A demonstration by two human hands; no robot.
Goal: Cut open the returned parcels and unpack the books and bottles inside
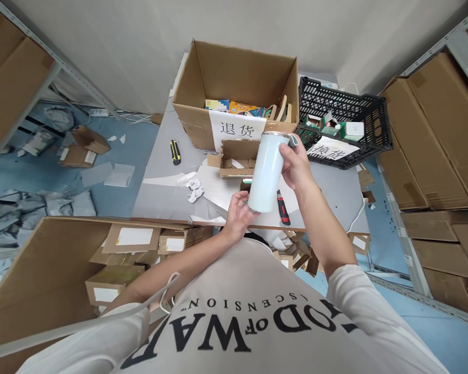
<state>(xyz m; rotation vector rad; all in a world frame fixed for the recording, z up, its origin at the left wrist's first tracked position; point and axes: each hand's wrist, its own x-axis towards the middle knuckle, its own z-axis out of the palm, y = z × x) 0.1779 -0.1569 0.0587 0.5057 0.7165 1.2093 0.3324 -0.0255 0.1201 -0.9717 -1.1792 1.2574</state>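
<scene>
A pale blue insulated bottle (pixel 265 174) with a silver rim and a small carrying loop is held tilted above the near part of the table. My right hand (pixel 297 163) is closed round its upper side, just below the rim. At the lower end my left hand (pixel 239 214) supports the base with its fingers half curled; part of their contact is hidden by the bottle. Behind the bottle stands a small open carton (pixel 234 170). A red and black box cutter (pixel 283 209) lies just right of the bottle's base.
A large carton (pixel 197 124) with a paper sign holds several colourful boxes. To its right is a black plastic crate (pixel 378 122) with small boxes. A yellow and black cutter (pixel 175 152) and crumpled paper (pixel 195 190) lie on the table (pixel 156 195). Cardboard boxes (pixel 425 140) fill the right shelf.
</scene>
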